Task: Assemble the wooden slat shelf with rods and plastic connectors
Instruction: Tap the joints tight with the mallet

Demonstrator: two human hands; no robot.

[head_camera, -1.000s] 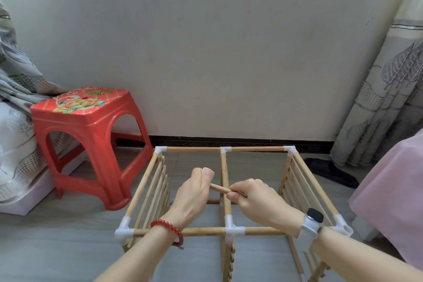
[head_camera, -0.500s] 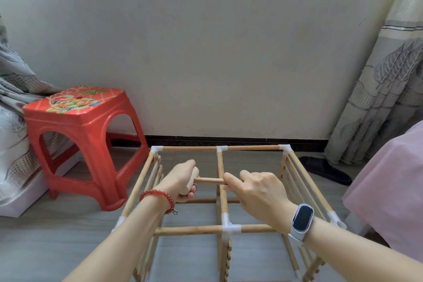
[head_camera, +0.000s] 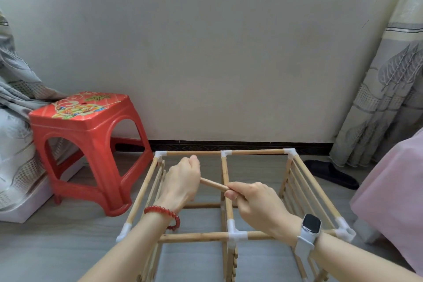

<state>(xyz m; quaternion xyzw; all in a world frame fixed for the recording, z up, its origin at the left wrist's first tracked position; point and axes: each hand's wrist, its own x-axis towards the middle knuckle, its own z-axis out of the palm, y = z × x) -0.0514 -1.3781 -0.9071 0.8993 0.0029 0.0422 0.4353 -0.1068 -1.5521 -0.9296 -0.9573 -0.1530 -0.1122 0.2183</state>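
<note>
Rod [head_camera: 214,185] between left hand [head_camera: 182,182] and right hand [head_camera: 257,202].

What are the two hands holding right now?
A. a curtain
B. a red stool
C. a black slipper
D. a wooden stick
D: the left hand and the right hand each grip an end of one short wooden stick above the shelf frame; the red stool and the black slipper sit untouched on the floor.
</note>
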